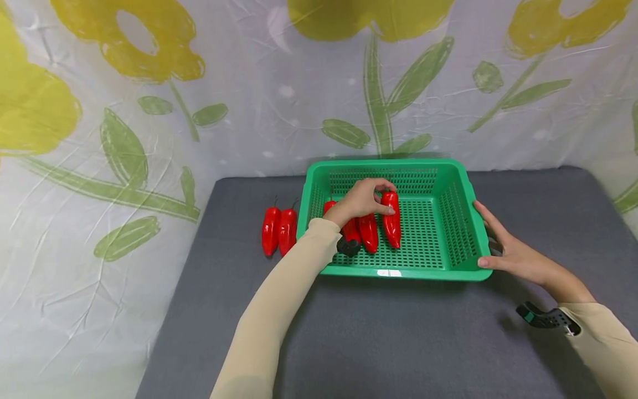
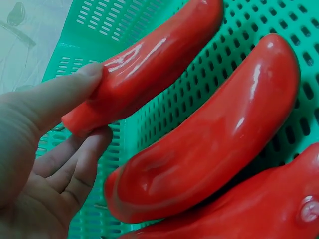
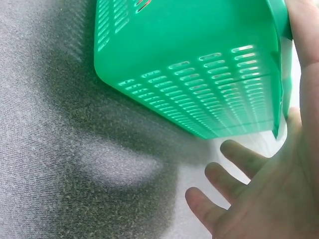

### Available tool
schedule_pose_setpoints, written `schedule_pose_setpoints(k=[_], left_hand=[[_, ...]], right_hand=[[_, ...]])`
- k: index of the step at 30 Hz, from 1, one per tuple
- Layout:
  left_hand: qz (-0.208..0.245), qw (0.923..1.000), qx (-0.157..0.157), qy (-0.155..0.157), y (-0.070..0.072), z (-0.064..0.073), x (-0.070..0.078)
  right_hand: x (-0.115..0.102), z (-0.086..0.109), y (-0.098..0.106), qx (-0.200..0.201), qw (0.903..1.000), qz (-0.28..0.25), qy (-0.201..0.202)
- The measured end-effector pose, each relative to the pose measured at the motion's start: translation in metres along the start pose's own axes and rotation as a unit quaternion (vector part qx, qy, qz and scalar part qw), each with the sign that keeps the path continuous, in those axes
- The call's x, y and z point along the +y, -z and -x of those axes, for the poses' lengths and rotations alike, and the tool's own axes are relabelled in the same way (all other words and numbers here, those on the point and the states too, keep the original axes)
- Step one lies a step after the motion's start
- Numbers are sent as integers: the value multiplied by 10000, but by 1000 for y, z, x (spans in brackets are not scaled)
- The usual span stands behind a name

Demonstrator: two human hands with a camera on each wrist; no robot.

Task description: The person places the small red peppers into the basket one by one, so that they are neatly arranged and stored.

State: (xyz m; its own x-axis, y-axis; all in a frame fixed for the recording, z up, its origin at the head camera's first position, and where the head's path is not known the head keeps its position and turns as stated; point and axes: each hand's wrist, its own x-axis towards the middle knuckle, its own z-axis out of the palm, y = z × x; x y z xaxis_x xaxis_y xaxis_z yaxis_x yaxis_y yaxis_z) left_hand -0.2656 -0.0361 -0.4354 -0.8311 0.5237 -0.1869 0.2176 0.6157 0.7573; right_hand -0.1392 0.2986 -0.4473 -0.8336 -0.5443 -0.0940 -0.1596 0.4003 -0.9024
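Note:
My left hand (image 1: pixel 363 199) reaches into a green plastic basket (image 1: pixel 399 273) and pinches a glossy red pepper (image 1: pixel 392 227) near its upper end, between thumb and fingers. In the left wrist view the held pepper (image 2: pixel 154 59) slants above the basket floor, and a second red pepper (image 2: pixel 214 134) lies beside it. More red peppers (image 1: pixel 369 233) lie in the basket's left half, partly hidden by the left wrist. At the basket's right end, my right hand (image 1: pixel 513 252) touches the rim with thumb and forefinger; its other fingers (image 3: pixel 239 157) are spread apart from the wall.
Two red peppers, one at the far left (image 1: pixel 271 230) and its neighbour (image 1: pixel 287 228), lie on the grey tabletop (image 1: pixel 379 338) left of the basket. A flower-printed curtain (image 1: pixel 264 100) hangs behind the table. The basket's walls and floor are slotted.

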Motion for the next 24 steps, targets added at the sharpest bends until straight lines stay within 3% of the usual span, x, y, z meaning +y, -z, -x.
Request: schedule_pose_setpoints(k=[7,24], left_hand=[[-188,9995,-234,5,1,-1,0],[-961,9950,-255,-28,-1,-3,-5]], right_hand=[[0,0,0,35,10000,65,19],[-1,0,0,14,10000,-55,34]])
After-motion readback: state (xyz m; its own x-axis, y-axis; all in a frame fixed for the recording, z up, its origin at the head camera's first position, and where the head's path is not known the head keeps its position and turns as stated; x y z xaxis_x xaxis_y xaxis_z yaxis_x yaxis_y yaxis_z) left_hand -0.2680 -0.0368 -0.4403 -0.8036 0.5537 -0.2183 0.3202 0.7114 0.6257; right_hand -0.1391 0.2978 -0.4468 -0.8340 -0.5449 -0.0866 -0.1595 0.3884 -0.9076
